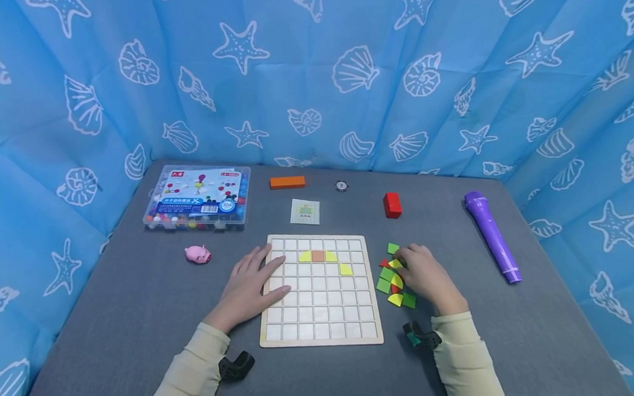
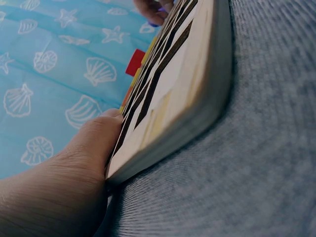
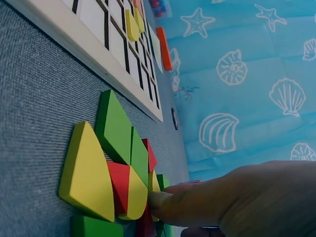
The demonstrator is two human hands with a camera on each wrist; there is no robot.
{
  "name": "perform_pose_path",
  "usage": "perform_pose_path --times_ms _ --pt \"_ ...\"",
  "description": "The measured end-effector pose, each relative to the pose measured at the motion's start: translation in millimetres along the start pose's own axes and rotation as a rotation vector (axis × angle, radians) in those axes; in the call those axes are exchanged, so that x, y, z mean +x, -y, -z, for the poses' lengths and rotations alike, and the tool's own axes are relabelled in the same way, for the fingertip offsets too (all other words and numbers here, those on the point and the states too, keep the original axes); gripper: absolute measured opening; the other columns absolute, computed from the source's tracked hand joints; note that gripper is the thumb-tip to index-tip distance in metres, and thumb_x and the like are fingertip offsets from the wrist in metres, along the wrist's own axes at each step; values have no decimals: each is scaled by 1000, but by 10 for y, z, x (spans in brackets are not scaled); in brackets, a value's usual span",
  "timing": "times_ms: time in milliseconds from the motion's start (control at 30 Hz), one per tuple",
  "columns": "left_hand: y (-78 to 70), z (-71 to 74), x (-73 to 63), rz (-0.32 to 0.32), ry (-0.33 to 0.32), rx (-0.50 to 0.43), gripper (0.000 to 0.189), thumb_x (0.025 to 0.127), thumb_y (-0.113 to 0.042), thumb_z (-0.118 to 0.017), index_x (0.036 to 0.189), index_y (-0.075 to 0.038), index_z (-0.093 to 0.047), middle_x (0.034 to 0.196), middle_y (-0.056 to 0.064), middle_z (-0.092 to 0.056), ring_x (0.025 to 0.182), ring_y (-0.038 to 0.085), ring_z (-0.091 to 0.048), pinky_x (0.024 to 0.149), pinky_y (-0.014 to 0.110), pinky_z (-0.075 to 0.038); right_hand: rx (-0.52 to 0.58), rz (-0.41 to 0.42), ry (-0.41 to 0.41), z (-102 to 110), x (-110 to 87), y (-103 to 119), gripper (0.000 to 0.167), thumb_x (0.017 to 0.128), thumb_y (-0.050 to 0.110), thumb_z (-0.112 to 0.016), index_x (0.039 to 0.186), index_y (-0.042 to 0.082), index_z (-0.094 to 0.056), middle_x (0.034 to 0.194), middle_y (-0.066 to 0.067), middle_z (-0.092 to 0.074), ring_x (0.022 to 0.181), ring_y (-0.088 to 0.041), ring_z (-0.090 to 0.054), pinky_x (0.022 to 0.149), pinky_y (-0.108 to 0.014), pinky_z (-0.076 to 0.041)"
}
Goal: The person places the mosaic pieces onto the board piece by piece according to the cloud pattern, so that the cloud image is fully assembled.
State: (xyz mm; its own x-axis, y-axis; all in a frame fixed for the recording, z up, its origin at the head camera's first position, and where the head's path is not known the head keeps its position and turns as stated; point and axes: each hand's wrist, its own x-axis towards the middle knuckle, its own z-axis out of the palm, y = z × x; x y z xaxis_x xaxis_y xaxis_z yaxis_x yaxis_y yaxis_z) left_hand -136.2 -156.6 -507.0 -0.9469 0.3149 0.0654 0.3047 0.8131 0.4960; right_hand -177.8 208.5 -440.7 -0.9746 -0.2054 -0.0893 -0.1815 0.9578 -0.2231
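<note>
My left hand (image 1: 246,287) rests on the left edge of a wooden grid board (image 1: 377,333), fingers spread and thumb over the white squares. In the left wrist view the thumb (image 2: 94,138) lies along the board's rim. On the board sit an orange square tile (image 1: 317,256) between two yellow quarter-circle tiles, and another yellow tile (image 1: 345,269) lower right. Right of the board, my right hand (image 1: 425,276) pinches a yellow quarter-circle tile (image 1: 394,264) in the pile. Green square tiles (image 1: 383,285) and red triangle tiles (image 1: 384,263) lie around it; its fingertips are partly hidden.
Behind the board lie a pattern card (image 1: 305,211), an orange block (image 1: 287,182), a small round item (image 1: 341,185) and a red block (image 1: 392,205). A plastic case of beads (image 1: 197,196) and pink pig (image 1: 197,254) are left; a purple microphone (image 1: 492,236) is right.
</note>
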Motion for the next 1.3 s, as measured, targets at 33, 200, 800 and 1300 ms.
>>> perform_pose_path --times_ms 33,200,800,1300 --pt "-2 1 0 0 1 -2 68 90 -65 -47 148 -32 -36 160 2 -17 147 30 -13 113 59 -16 -5 -2 1 -2 2 1 27 85 7 -69 111 0 -66 106 -16 -62 95 -29 -52 80 -47 -49" --pt "-8 1 2 3 5 -6 69 89 -65 -47 148 -32 -36 160 2 -16 147 30 -13 113 58 -15 -29 -13 4 -10 14 -12 25 86 10 -70 110 1 -67 107 -15 -63 96 -29 -53 82 -47 -50" --pt "3 5 -7 0 -1 -1 69 89 -66 -47 148 -31 -37 160 2 -17 146 29 -13 113 58 -16 52 107 30 43 -49 188 25 88 16 -70 110 6 -67 91 -4 -64 73 -15 -53 64 -32 -50" --pt "3 -3 3 -8 -8 4 69 89 -65 -48 148 -31 -37 160 3 -17 146 30 -13 113 58 -16 -18 336 -1 -114 -197 598 22 84 14 -74 105 11 -68 87 3 -63 73 -8 -49 65 -27 -47"
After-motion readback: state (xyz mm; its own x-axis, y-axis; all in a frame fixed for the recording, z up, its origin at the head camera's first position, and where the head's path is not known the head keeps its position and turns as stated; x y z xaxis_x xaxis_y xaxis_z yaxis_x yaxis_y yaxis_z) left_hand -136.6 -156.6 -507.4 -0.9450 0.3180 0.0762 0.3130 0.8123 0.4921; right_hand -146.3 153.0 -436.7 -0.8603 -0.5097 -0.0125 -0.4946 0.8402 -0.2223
